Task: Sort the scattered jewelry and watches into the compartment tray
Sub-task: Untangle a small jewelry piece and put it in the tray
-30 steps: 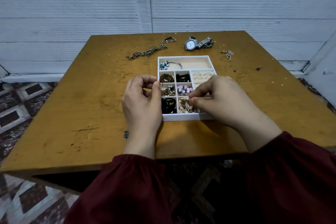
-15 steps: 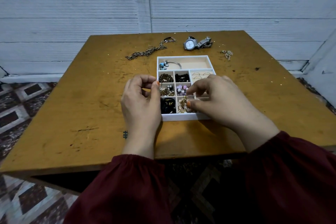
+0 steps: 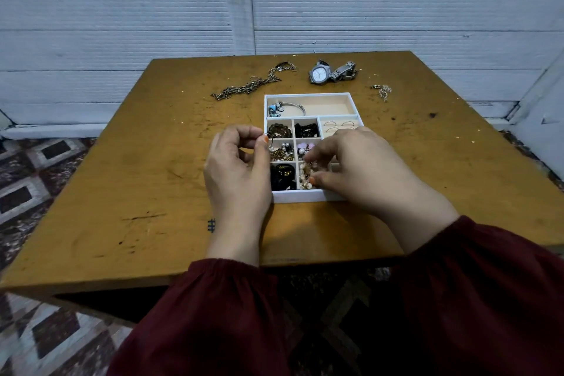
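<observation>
Compartment tray [image 3: 308,197]: white, mid-table [image 3: 137,177]. Left hand [image 3: 236,168] pinched a thin hoop [image 3: 268,142] at the tray's left wall. Right hand [image 3: 360,168] pinched pearl jewelry [image 3: 306,176] in the near middle cell. Wristwatch [image 3: 319,74] lay beyond the tray, dial lettering illegible.

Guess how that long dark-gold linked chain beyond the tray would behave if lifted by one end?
Probably floppy: the long dark-gold linked chain lies in a loose, kinked line on the wooden table, so it would likely dangle. Pushed, it would probably bunch up rather than slide whole.

White tray [image 3: 308,196], ochre table [image 3: 122,192], maroon sleeves [image 3: 213,314], silver watch [image 3: 319,74] (white dial), orange nails [image 3: 265,139].
</observation>
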{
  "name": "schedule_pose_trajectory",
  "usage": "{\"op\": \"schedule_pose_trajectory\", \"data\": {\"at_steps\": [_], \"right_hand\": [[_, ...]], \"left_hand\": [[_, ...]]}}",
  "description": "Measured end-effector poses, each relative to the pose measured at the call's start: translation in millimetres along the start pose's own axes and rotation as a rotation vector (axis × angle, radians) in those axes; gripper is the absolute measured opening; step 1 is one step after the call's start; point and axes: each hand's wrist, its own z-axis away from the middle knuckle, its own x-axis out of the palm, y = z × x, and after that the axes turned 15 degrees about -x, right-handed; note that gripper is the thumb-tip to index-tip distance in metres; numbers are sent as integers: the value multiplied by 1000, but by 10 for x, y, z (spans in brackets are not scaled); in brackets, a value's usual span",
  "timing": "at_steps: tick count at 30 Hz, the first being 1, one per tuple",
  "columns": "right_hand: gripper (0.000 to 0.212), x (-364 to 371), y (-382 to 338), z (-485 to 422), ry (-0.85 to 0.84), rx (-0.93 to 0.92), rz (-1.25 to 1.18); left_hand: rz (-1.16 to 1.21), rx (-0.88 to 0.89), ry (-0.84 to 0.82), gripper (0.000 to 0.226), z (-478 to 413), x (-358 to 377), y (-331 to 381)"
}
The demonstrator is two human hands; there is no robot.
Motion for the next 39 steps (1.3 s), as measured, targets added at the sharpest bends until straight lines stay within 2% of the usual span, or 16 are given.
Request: {"op": "schedule_pose_trajectory", "data": {"at_steps": [5, 11, 23, 27, 36, 39], "right_hand": [[22, -60, 47, 24, 62, 14, -182], [27, -18, 102, -25, 77, 20, -134], [22, 14, 60, -32, 22, 3, -112], [24, 6, 51, -1, 47, 24, -192], [17, -86, 204, 184, 224, 84, -456], [17, -50, 351, 299, 303, 137, -367]], "left_hand": [[-3, -4, -4, 15, 7, 1, 6], [-15, -1, -1, 13, 12, -4, 14], [-9, 0, -4, 11, 18, -9, 14], [-16, 6, 6, 12, 14, -3, 10], [-12, 18, 5, 12, 36, -14, 30], [-28, 45, -7, 9, 67, -17, 48]]}}
